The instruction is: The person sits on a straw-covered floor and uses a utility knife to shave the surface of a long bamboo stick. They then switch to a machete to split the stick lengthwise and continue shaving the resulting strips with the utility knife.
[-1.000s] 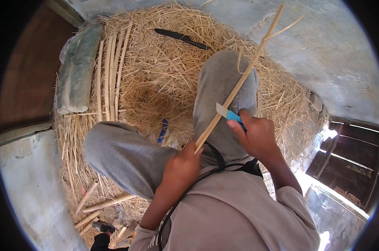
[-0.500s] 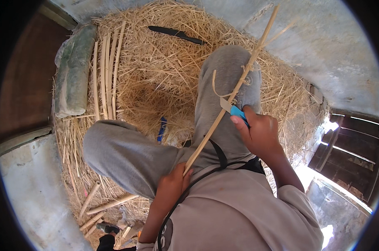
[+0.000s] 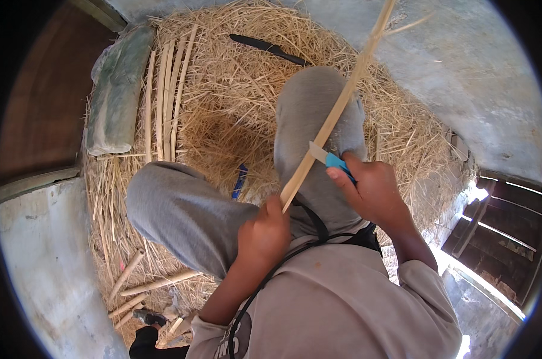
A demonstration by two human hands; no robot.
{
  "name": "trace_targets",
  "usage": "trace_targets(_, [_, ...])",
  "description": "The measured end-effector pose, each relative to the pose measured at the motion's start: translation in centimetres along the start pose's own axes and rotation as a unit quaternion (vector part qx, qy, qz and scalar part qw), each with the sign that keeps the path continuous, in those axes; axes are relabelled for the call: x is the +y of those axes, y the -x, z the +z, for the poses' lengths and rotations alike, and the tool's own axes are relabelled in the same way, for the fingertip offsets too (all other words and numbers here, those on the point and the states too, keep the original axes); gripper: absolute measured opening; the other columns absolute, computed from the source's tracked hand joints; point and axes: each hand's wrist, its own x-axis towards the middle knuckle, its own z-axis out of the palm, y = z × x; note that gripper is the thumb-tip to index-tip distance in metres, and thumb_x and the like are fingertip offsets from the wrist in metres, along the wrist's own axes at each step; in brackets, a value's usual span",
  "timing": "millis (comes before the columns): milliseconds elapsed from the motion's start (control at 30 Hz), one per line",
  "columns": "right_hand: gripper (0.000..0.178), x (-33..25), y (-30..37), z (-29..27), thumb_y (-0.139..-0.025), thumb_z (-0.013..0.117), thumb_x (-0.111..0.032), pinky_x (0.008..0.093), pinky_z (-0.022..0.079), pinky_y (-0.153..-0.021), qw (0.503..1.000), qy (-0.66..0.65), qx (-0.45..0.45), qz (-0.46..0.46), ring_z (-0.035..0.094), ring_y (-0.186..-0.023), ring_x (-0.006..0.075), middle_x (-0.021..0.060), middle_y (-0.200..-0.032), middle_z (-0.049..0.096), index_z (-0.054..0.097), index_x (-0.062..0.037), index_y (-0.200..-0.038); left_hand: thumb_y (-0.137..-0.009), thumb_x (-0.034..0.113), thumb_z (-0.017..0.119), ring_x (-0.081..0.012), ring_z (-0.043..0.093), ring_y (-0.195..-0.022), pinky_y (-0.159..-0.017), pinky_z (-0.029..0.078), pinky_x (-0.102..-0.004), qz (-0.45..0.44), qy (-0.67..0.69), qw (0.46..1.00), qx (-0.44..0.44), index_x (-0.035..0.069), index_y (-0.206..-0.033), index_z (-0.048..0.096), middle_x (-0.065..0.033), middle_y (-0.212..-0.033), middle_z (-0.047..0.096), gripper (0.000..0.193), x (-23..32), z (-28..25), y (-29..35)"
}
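Note:
A long pale bamboo strip [image 3: 341, 106] slants up across my right thigh, its far end beyond my knee. My left hand [image 3: 265, 234] grips its near end close to my lap. In my right hand [image 3: 370, 186] is a knife with a blue handle [image 3: 338, 163], its short, wide blade [image 3: 317, 152] lying against the strip's right edge. Near the far end a thin sliver [image 3: 410, 25] sticks out from the strip. The hand covers most of the knife's handle.
Straw [image 3: 223, 90] covers the floor. Several strips [image 3: 166, 99] lie beside a green wrapped bundle [image 3: 122, 90] at the left. A black knife-shaped object [image 3: 270, 49] rests ahead, a blue item [image 3: 240, 181] between my legs, round sticks [image 3: 157, 283] and another person's foot [image 3: 150, 317] lower left.
My left hand has moved up and forward with the strip, which has slid further away. The curled shaving near the blade is gone. My right hand stays nearly in place.

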Motion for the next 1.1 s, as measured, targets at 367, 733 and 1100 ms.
trace_targets(367, [0.046, -0.4, -0.8, 0.3, -0.101, 0.057, -0.05, 0.045, 0.045, -0.048, 0.998, 0.043, -0.013, -0.033, 0.062, -0.051, 0.0362, 0.0136, -0.054, 0.056, 0.061, -0.006, -0.087, -0.085, 0.007, 0.069, -0.037, 0.071, -0.076, -0.063, 0.059, -0.0436, 0.06, -0.029, 0.992, 0.106, -0.002, -0.115, 0.051, -0.02, -0.099, 0.066, 0.036, 0.5, 1.6, -2.1])
trace_targets(733, [0.051, 0.5, 0.1, 0.3, -0.098, 0.057, -0.057, 0.0436, 0.046, -0.044, 0.996, 0.073, 0.043, 0.021, 0.064, -0.049, 0.0325, 0.01, -0.053, 0.059, 0.061, -0.0094, -0.082, -0.09, 0.016, 0.065, -0.0389, 0.071, -0.078, -0.064, 0.059, -0.0453, 0.054, 0.034, 0.998, 0.009, -0.003, -0.122, 0.05, -0.022, -0.099, 0.067, 0.04, -1.4, 1.6, 0.7])
trace_targets(1100, [0.052, 0.0, 1.3, 0.6, -0.097, 0.057, -0.059, 0.0426, 0.047, -0.045, 0.993, 0.102, 0.049, 0.023, 0.065, -0.05, 0.0318, 0.0103, -0.055, 0.061, 0.061, -0.009, -0.085, -0.097, 0.021, 0.063, -0.0433, 0.069, -0.082, -0.068, 0.057, -0.0517, 0.017, 0.103, 0.993, -0.057, 0.004, -0.119, 0.05, -0.0214, -0.1, 0.067, 0.031, -1.5, 0.7, 1.7])
